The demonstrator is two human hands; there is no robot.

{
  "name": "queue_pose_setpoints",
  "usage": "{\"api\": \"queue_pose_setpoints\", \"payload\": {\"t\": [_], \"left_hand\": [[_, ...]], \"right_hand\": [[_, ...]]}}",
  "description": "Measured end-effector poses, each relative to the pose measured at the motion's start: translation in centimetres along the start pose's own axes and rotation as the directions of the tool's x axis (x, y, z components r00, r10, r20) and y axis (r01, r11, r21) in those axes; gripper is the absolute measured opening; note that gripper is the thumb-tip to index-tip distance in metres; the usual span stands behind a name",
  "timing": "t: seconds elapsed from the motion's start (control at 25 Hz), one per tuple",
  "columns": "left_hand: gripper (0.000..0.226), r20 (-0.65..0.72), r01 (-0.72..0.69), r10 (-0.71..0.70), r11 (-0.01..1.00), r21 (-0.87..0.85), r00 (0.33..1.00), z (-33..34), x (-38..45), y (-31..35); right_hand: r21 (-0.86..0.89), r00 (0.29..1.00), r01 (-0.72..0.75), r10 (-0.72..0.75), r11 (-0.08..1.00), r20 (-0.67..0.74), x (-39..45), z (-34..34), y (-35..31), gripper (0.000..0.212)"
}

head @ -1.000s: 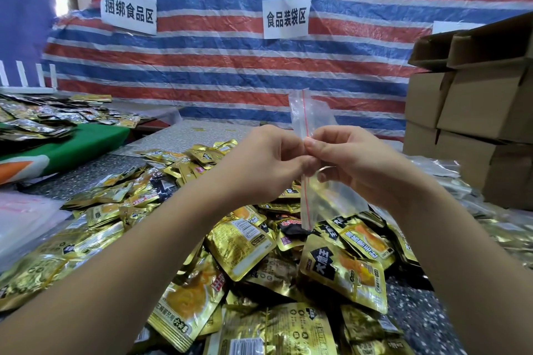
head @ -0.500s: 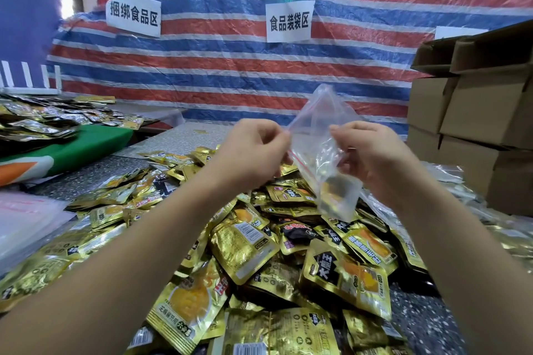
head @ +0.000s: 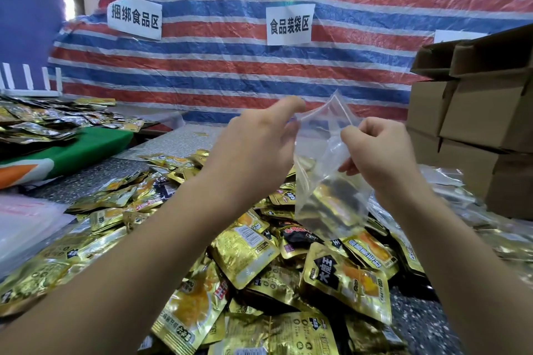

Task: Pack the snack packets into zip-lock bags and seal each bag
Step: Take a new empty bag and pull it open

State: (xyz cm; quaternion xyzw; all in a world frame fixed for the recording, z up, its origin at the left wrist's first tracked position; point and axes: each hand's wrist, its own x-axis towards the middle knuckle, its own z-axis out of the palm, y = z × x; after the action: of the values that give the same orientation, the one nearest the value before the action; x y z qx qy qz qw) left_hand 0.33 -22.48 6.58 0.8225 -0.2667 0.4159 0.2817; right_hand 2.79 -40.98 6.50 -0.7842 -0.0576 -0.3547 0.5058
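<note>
The table (head: 95, 179) has a dark speckled surface. A pile of gold snack packets (head: 288, 274) covers it from centre to 6 o'clock. Clear bags (head: 26, 225) lie at 9 o'clock. Stacked cardboard boxes (head: 484, 124) stand at 3 o'clock. A green cloth (head: 86, 147) lies at 10 o'clock.

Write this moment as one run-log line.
left hand: pinches bag mouth | right hand: pinches other side | zip-lock bag: open, empty, above snack packets

Cardboard boxes (head: 487, 124) stand stacked right of a striped tarp (head: 259, 72) bearing paper signs (head: 289, 25).
</note>
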Motion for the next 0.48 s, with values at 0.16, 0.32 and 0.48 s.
{"api": "queue_pose_setpoints", "payload": {"t": [0.16,0.32,0.48], "left_hand": [[0.053,0.304,-0.138,0.103,0.986,0.094,0.947,-0.7,-0.4,1.9],[0.037,0.441,-0.157,0.055,0.968,0.198,0.896,-0.2,-0.6,1.4],[0.023,0.271,0.011,-0.037,0.995,0.097,0.962,0.3,-0.1,0.6]], "right_hand": [[0.024,1.000,-0.019,0.019,1.000,-0.008,-0.1,0.0,-0.2,0.026],[0.153,0.992,-0.123,0.119,0.980,0.035,-0.1,-0.1,-0.3,0.022],[0.279,0.986,-0.161,0.142,0.947,0.087,0.2,-0.3,-0.5,0.026]]}}
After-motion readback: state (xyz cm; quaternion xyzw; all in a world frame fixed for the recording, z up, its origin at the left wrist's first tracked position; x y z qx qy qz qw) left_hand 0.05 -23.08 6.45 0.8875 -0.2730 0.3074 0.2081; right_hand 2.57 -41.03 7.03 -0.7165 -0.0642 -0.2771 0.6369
